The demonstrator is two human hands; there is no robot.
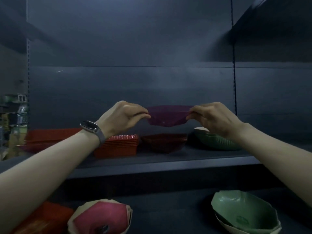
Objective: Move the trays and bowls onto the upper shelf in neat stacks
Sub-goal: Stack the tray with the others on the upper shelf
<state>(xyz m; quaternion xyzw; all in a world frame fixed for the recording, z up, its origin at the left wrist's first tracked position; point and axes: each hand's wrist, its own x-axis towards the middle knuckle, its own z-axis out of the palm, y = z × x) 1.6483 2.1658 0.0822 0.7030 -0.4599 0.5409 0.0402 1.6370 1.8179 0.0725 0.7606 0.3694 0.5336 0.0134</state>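
Note:
A purple bowl hangs in the air above the upper shelf. My left hand pinches its left rim and my right hand pinches its right rim. Directly below it on the shelf sits a dark red bowl stack. To the left stands a stack of small orange-red trays, and further left a stack of larger red trays. A green bowl rests on the shelf at the right, partly behind my right wrist.
On the lower shelf lie a pink bowl stack, a green bowl on a cream one and a red tray at the bottom left. The shelf's dark back panel rises behind. Shop goods show at the far left.

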